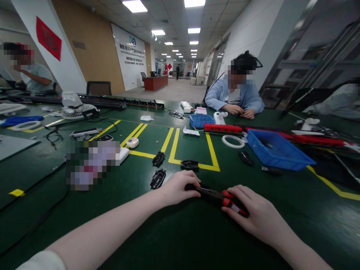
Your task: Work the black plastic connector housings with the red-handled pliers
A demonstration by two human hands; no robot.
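While pliers (211,194) are held by the right hand (253,210) and a black part (191,186) by the left hand (180,187) below centre, the green tabletop (174,238) is marked with yellow tape (208,167); ceiling lights (194,3) are seen at top, panelling (90,56) at upper left.

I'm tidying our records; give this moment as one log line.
left hand: holding black part; right hand: gripping red-handled pliers; nearby: three black pieces; surface: green table

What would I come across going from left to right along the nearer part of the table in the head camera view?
A yellow patch → a rounded white object → the nearest loose black part → the left hand → red-handled pliers → the right hand.
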